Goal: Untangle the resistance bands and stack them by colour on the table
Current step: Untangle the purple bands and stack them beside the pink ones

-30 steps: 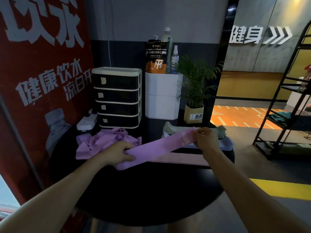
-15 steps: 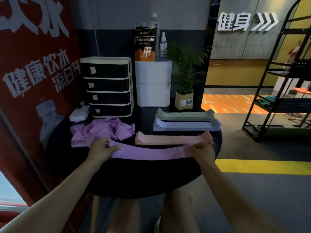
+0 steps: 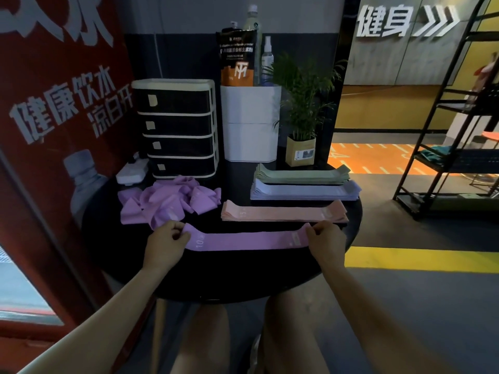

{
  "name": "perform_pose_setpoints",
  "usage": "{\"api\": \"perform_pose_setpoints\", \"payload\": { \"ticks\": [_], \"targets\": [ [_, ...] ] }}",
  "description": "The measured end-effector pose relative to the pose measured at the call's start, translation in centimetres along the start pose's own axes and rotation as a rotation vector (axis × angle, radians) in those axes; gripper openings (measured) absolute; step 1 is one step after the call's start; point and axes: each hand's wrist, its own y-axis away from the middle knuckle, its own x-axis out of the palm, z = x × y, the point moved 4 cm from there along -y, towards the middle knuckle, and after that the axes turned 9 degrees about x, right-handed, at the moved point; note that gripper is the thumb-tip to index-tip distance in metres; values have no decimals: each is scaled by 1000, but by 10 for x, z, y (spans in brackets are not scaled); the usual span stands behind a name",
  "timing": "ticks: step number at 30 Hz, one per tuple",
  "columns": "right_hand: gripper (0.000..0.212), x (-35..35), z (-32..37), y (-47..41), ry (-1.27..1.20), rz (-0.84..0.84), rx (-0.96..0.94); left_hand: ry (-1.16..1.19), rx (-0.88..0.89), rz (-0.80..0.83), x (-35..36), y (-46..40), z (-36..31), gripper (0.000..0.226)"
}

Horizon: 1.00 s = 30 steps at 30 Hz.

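So on the far left there was a red poster [image 3: 54, 125] with white lettering and a water bottle printed on it, right next to the round black desk [image 3: 243, 276]. At the back left of the desk sat a small drawer unit [image 3: 175, 128] with a white power strip [image 3: 132, 171] just beside it, and in front of those was the tangled heap of purple bands [image 3: 167, 203], all bunched up. The left hand [image 3: 164, 244] had its grip pinched on the left end of one purple band [image 3: 245, 240], which lay stretched out flat along the near side of the desk with a "10" printed near that end. Behind it was the pink stack [image 3: 283, 211], then the lavender stack [image 3: 305, 191], then the green stack [image 3: 302, 175] furthest back, each laid out straight. Behind all that stood a white box [image 3: 251, 122] with a dark pouch and bottles on top, and a potted plant [image 3: 302, 103] beside it. The right hand [image 3: 326, 241] was pinching the band's right end, fingers curled around the edge. Off to the right stood a black metal shelf rack [image 3: 442, 130] on the floor.
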Motion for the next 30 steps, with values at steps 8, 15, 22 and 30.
{"api": "perform_pose_setpoints", "payload": {
  "ticks": [8,15,22,30],
  "targets": [
    [29,8,-8,3,-12,-79,13,-59,-25,-100,4,7,1,17],
    [23,9,-6,6,116,-99,-74,-224,210,-80,3,9,-7,17],
    [28,10,-7,8,128,-58,-106,-217,204,-18,6,12,-7,11],
    [18,12,13,3,1,0,-104,-198,212,-66,4,0,-10,16]
  ]
}}
